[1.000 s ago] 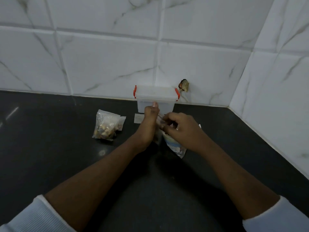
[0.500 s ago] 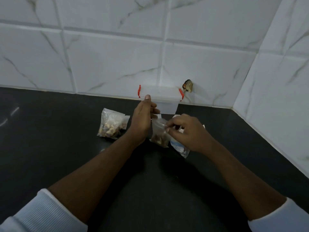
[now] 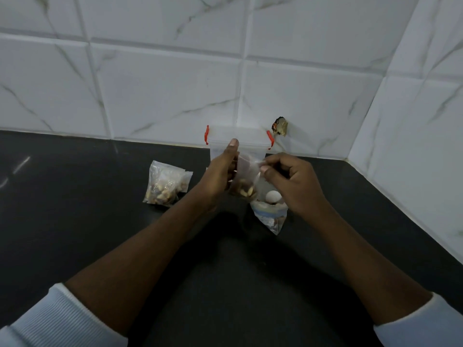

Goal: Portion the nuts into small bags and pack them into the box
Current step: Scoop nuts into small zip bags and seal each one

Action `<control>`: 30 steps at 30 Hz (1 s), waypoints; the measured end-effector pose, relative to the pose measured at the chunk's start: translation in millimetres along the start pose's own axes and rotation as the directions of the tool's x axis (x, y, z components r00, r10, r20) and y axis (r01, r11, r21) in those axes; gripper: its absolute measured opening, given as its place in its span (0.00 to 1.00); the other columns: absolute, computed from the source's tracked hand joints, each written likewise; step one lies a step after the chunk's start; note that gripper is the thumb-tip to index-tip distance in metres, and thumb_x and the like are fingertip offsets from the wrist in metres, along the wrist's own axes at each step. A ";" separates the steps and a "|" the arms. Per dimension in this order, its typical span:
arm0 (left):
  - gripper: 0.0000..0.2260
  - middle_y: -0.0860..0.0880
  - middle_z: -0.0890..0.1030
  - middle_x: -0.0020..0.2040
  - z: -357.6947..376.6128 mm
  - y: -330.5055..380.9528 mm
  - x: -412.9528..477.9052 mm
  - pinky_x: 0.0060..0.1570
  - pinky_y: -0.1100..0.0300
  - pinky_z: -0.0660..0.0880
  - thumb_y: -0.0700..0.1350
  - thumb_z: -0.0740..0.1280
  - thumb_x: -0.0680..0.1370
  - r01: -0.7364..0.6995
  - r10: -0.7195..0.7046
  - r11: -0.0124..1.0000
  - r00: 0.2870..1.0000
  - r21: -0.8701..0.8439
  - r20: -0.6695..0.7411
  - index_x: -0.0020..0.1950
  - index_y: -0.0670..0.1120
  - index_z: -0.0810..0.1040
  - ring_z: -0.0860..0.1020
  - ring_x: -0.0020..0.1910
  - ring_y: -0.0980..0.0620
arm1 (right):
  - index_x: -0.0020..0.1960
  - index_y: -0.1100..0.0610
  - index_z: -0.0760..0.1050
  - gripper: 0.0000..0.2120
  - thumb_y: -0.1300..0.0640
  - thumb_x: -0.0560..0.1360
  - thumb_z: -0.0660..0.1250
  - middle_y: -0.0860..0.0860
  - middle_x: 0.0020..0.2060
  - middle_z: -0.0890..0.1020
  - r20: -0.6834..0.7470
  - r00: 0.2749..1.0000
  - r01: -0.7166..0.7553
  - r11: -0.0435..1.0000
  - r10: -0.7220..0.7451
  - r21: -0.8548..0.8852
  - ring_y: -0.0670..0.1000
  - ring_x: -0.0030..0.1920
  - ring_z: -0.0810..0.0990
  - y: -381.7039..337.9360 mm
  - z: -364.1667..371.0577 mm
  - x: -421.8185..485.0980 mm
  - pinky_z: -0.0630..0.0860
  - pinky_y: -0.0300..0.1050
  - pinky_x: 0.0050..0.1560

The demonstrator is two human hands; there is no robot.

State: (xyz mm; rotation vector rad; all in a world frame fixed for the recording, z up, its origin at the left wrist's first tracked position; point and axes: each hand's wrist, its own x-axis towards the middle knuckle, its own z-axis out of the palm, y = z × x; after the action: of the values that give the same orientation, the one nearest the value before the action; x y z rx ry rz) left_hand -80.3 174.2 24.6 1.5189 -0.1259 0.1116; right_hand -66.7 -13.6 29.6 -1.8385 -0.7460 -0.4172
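- Left hand (image 3: 219,174): raised above the desk (image 3: 100,221), thumb pointing up, gripping the left edge of a small clear bag (image 3: 246,169). The other fingers are hidden behind the palm.
- Right hand (image 3: 294,184): fingers curled, thumb and forefinger pinching the top right edge of the same small clear bag.
- Small clear bag: held between both hands and clear of the desk, with a portion of nuts (image 3: 244,190) gathered at its bottom. Whether its mouth is sealed cannot be told.
- Box (image 3: 240,135): translucent plastic with red latches (image 3: 207,134), at 12 o'clock from the held bag, standing against the tiled wall (image 3: 162,83). Its lid is on; the left thumb overlaps its front.
- Filled bag (image 3: 166,184): lies on the desk at 9 o'clock from the held bag, apart from both hands, with nuts inside.
- Large pouch (image 3: 269,215): lies on the desk at 5 o'clock from the held bag, partly under the right hand. A white rounded item (image 3: 273,196) shows at its top.
- Dark object (image 3: 280,126): on the wall at 1 o'clock, just beside the box's right latch. Its nature cannot be told.
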 end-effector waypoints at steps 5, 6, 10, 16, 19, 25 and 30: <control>0.14 0.39 0.85 0.56 2.4 -1.0 -3.7 0.55 0.45 0.82 0.42 0.70 0.81 -0.129 0.121 0.991 0.978 0.032 0.171 0.64 0.37 0.78 0.85 0.54 0.40 | 0.52 0.60 0.81 0.05 0.67 0.81 0.67 0.52 0.43 0.86 -0.115 0.986 -0.096 0.972 0.123 0.213 0.50 0.42 0.85 2.4 -7.6 3.0 0.84 0.52 0.44; 0.14 0.39 0.85 0.56 4.2 -1.7 -4.0 0.54 0.46 0.83 0.39 0.71 0.80 -0.132 0.127 0.991 0.977 0.021 0.170 0.64 0.36 0.78 0.85 0.54 0.40 | 0.53 0.60 0.80 0.05 0.66 0.81 0.66 0.55 0.44 0.86 -0.130 0.982 -0.108 0.969 0.139 0.221 0.52 0.43 0.85 3.8 -7.9 3.1 0.84 0.55 0.45; 0.15 0.39 0.86 0.54 6.2 -3.8 -3.6 0.49 0.52 0.84 0.35 0.72 0.78 -0.126 0.131 0.991 0.987 -0.052 0.096 0.63 0.36 0.79 0.86 0.52 0.41 | 0.64 0.55 0.75 0.13 0.63 0.81 0.69 0.62 0.46 0.84 -0.076 0.971 -0.192 0.932 0.225 0.308 0.56 0.45 0.84 6.9 -5.4 6.0 0.85 0.56 0.47; 0.14 0.39 0.86 0.54 4.5 -5.5 -3.2 0.50 0.52 0.84 0.32 0.73 0.76 -0.145 0.149 0.984 0.988 -0.102 0.037 0.61 0.34 0.79 0.85 0.53 0.42 | 0.61 0.63 0.78 0.14 0.67 0.77 0.73 0.62 0.53 0.85 0.154 0.949 -0.312 0.898 0.276 0.310 0.57 0.54 0.86 15.8 -3.6 3.5 0.83 0.54 0.55; 0.16 0.40 0.86 0.54 3.6 -6.0 -2.5 0.48 0.53 0.84 0.31 0.73 0.75 -0.120 0.125 0.991 0.990 -0.067 0.070 0.62 0.34 0.79 0.86 0.52 0.43 | 0.59 0.57 0.82 0.15 0.69 0.75 0.74 0.57 0.51 0.87 0.142 0.954 -0.292 0.926 0.264 0.238 0.58 0.55 0.86 14.8 -4.5 1.8 0.84 0.55 0.56; 0.12 0.41 0.87 0.51 4.5 -6.2 -1.6 0.45 0.55 0.84 0.32 0.73 0.76 -0.060 0.066 0.995 0.996 -0.085 0.066 0.58 0.38 0.81 0.86 0.49 0.44 | 0.49 0.62 0.83 0.04 0.65 0.75 0.75 0.66 0.42 0.84 0.070 0.959 -0.283 0.949 0.275 0.142 0.56 0.38 0.84 12.8 -7.6 4.2 0.82 0.49 0.42; 0.11 0.39 0.86 0.53 6.4 -6.0 -0.3 0.52 0.51 0.84 0.35 0.72 0.77 -0.033 0.040 0.989 0.998 -0.141 0.048 0.60 0.35 0.81 0.86 0.53 0.42 | 0.48 0.64 0.84 0.03 0.64 0.78 0.73 0.65 0.40 0.85 0.024 0.961 -0.277 0.944 0.277 0.179 0.57 0.37 0.82 13.3 -6.9 5.2 0.80 0.47 0.40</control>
State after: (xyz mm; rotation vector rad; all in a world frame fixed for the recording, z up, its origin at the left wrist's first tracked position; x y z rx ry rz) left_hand -79.8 167.5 18.9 1.3798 -0.1983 0.0917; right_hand -53.5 -21.7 25.9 -1.7386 -0.4957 -0.1616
